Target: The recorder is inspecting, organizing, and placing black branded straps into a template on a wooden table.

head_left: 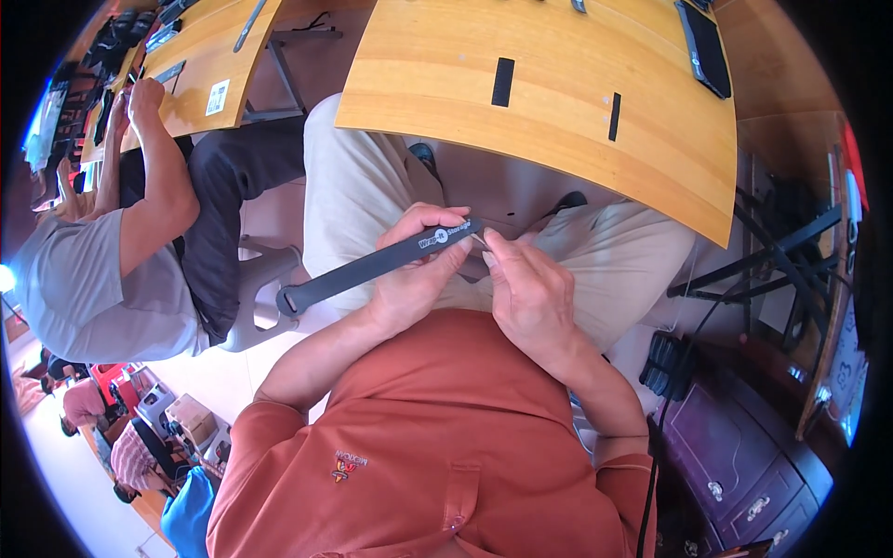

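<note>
A long black strap point(363, 268) with white print lies slantwise above my lap, its rounded end with a slot pointing to the lower left. My left hand point(406, 285) grips it near the upper right end, fingers and thumb closed around it. Close against that end, my right hand point(535, 296) is closed in a pinch at the strap's tip. A small thin piece seems to show between these fingertips, too small to name.
Ahead stands a wooden table point(419, 93) bearing two short black strips point(502, 82) and a flat dark object point(702, 51). At left a co-worker in a grey shirt point(74, 288) works at another wooden table point(200, 70). A purple drawer cabinet point(735, 456) is at lower right.
</note>
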Demonstrator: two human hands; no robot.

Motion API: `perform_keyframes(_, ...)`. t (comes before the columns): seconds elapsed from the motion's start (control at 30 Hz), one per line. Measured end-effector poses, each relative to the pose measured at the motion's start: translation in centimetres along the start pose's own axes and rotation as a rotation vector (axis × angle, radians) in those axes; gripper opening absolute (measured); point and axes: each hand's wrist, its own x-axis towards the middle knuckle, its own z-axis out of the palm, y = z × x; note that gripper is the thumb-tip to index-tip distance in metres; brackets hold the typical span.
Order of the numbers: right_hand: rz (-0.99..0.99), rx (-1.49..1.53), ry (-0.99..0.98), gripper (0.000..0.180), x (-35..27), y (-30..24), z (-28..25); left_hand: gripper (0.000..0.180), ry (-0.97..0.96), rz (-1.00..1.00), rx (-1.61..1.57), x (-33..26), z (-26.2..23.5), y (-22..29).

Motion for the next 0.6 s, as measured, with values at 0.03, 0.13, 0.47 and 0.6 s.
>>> perform_keyframes(0.03,-0.025,-0.024,0.021,0.036,0.0,0.0,0.1,0.021,-0.002,0.000,0.000,0.1,0.0,-0.1)
perform_keyframes(0.13,-0.014,-0.044,0.035,0.038,0.0,-0.1,0.2,0.020,-0.025,0.089,0.119,0.3,-0.2,-0.2)
perform_keyframes(0.47,0.029,-0.037,-0.014,0.027,-1.0,0.9,-0.2,0.020,-0.088,0.019,0.189,0.3,-0.1,-0.9)
perform_keyframes(0.6,0.049,-0.036,-0.041,0.026,-1.4,1.1,-0.3,0.020,-0.114,0.071,0.279,0.2,-0.2,-1.5)
